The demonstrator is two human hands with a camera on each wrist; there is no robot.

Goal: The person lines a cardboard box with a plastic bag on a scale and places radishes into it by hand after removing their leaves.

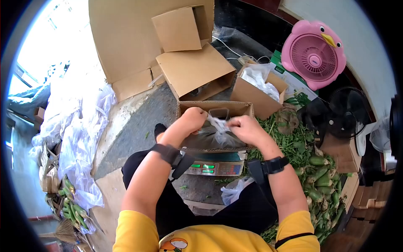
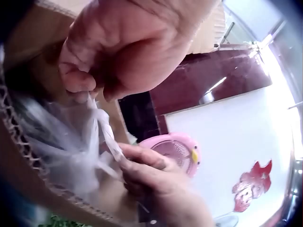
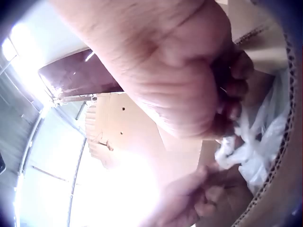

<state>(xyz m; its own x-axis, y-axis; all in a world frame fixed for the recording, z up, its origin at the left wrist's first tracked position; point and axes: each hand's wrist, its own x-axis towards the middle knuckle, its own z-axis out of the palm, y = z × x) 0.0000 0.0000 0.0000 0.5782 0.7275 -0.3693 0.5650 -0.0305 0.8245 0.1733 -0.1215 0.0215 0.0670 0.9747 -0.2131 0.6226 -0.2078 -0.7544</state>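
- Between the left hand (image 1: 194, 119) and the right hand (image 1: 247, 129) runs the twisted neck (image 1: 216, 122) of a plastic bag (image 1: 224, 139), its body lying below them inside a cardboard box (image 1: 242, 109).
- Both hands have hold of the plastic: the left pinches one end of the twist at its fingertips, and the right, fingers curled, grips the other side.
- Seen from the head, the neck's long axis crosses from left to right, dipping slightly toward the right hand; the gathered folds fan downward from it into the box.
- Neither hand is clearly nearer the crossing of the strands; it sits about midway, with the bulk of the bag spreading a little more under the right.
- Sideways tension along that axis, with the hands drawing evenly apart, looks to be what matters; an uneven pull could drag the twist off centre.
- On the person's side of the box, just beside its front wall, a scale (image 1: 228, 169) shows lit green displays; whether it bears the box's weight cannot be told.
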